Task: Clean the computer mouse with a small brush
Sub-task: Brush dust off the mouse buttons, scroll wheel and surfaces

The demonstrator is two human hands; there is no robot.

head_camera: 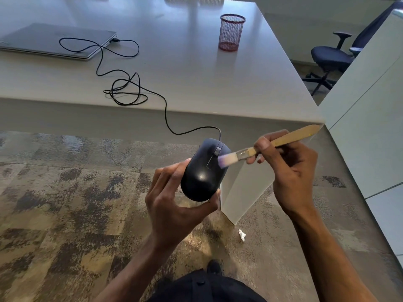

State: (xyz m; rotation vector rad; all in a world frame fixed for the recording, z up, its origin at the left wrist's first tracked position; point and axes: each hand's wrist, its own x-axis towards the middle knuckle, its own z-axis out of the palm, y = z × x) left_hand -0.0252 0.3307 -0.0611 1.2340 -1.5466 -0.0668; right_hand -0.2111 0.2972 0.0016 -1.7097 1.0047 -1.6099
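The left hand point(172, 205) holds the black mouse point(204, 171) in the air, in front of the table edge and above the carpet point(65, 192). Its fingers are curled round the mouse's left side, with the fingertips showing at the upper left rim, and the thumb presses against the mouse's lower end. The mouse is tilted with its buttons and scroll wheel facing up and away from the person.

The right hand point(290, 168) grips the brush point(270, 144) by its pale wooden handle, the thumb and forefinger pinching it just behind the metal band while the other fingers curl underneath. The handle sticks up and to the right past the hand. The bristles touch the mouse's right button, just beside the scroll wheel.

The mouse's cable point(130, 88) runs up over the table point(196, 73) edge, lies in loose loops and plugs into a closed laptop point(54, 40) at the far left. A red mesh cup point(231, 32) stands well apart on the table. An office chair point(333, 55) stands beyond the table. A crumpled scrap of paper point(242, 234) lies on the carpet near the table leg.
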